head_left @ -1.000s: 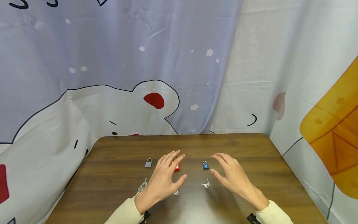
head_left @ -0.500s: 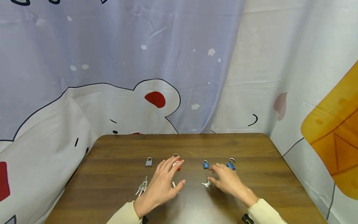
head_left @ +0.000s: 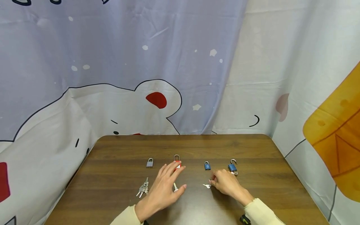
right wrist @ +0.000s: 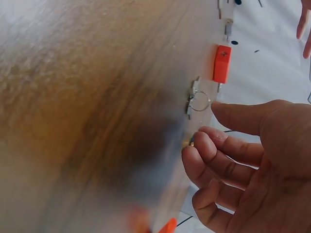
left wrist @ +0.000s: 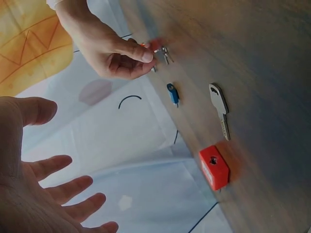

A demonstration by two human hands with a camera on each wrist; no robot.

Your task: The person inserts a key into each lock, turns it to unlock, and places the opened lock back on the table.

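Observation:
My right hand [head_left: 226, 182] is low over the table, its fingers bent and its thumb tip close to a small ring of keys [head_left: 206, 186]. In the right wrist view, the thumb tip is right at the edge of the key ring [right wrist: 200, 101], and a gap separates thumb and index finger. Beyond that hand stands a small blue padlock [head_left: 207, 166] with its shackle closed. My left hand [head_left: 163, 189] hovers with fingers spread, partly hiding a red padlock [head_left: 176, 157] and a single silver key [head_left: 175, 187]. The left wrist view shows that key [left wrist: 219, 109] fully.
A grey padlock [head_left: 150, 163] sits at the left, with a bunch of keys [head_left: 143, 188] nearer me. Right of my right hand is another blue padlock [head_left: 232, 167], its shackle swung open. A printed curtain [head_left: 126, 62] hangs behind the wooden table [head_left: 118, 150].
My right hand has moved left and down to the small key ring, its fingers bending more, uncovering the open blue padlock. My left hand has moved slightly nearer me, still spread.

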